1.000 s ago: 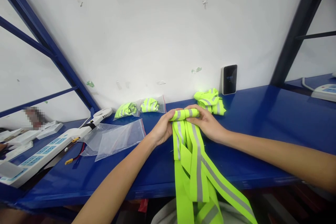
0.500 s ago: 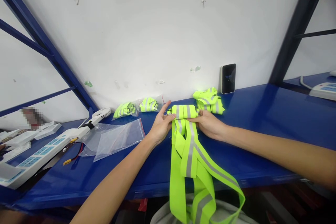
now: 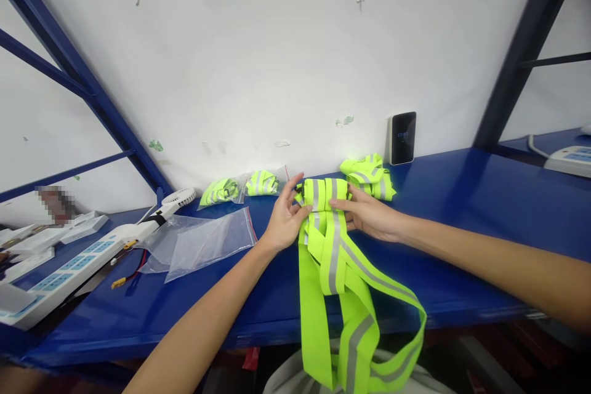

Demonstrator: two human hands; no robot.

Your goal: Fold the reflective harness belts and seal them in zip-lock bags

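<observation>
A fluorescent yellow reflective vest (image 3: 330, 283) with grey stripes is folded into a short bundle (image 3: 322, 193) at its top, and its long straps hang over the front edge of the blue shelf. My left hand (image 3: 285, 221) presses the bundle's left end, its thumb spread upward. My right hand (image 3: 367, 215) lies against the bundle's right side, fingers across its front. The part of the bundle under my fingers is hidden.
Two bagged yellow vests (image 3: 237, 188) and a loose folded vest (image 3: 369, 177) lie by the wall. A flat clear zip bag (image 3: 207, 247) sits left of my left hand. Farther left are a power strip (image 3: 64, 277) and a white fan (image 3: 179, 198).
The thin roll has become a fatter, shorter bundle with wider stripes showing. My left thumb has lifted away, and the hanging straps have swung slightly left and inward.
</observation>
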